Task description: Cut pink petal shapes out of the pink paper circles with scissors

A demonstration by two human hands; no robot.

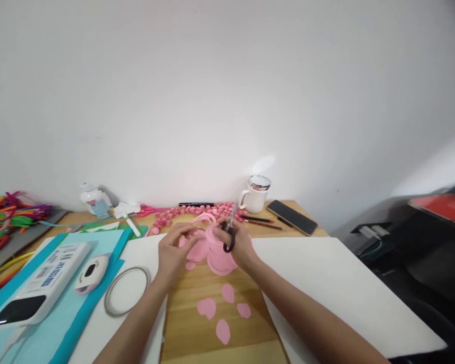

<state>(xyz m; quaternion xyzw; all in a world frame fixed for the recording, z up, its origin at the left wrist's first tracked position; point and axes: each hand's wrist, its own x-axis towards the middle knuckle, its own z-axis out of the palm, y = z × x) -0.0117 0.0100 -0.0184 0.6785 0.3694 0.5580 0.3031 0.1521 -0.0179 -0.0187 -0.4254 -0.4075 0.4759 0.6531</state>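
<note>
My left hand is closed, its thumb and fingers pinching the edge of some pink paper. My right hand grips a pair of scissors with black handles, its blades pointing up and away from me. The right fingertips also touch curled pink paper strips. Cut-out rounds of pink paper lie beneath both hands, partly hidden by them. Closer to me, several small pink paper petals are spread over the wooden board.
A white mug, a phone and pencils stand or lie behind my right hand. Small pink pieces are heaped at the back. On the left are a bottle, a power bank, a tape ring and colourful pipe cleaners.
</note>
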